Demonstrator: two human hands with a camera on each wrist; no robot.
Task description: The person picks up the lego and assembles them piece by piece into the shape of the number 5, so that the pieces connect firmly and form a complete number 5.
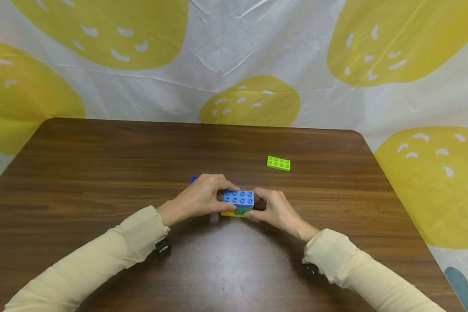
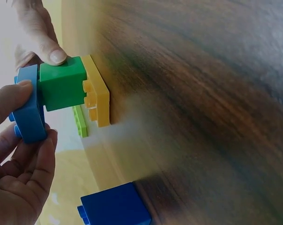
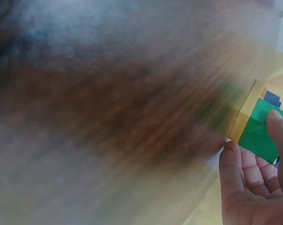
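My left hand (image 1: 200,197) pinches a light-blue, eight-studded brick (image 1: 239,199) between thumb and fingers. Under it is a green brick (image 2: 63,83), standing on one end of a yellow plate (image 2: 100,96) that lies on the table. The blue brick sits over the green one and juts past it; whether their studs are pressed together I cannot tell. From the other side, my right hand (image 1: 278,212) holds the green brick with its thumb on one face, fingertips near the yellow plate. Studs show on the uncovered part of the yellow plate.
A lime-green eight-studded plate (image 1: 278,163) lies farther back, right of the hands. Behind my left hand is a dark-blue brick (image 2: 115,206), mostly hidden in the head view. The brown wooden table (image 1: 101,164) ends at a patterned cloth (image 1: 316,104).
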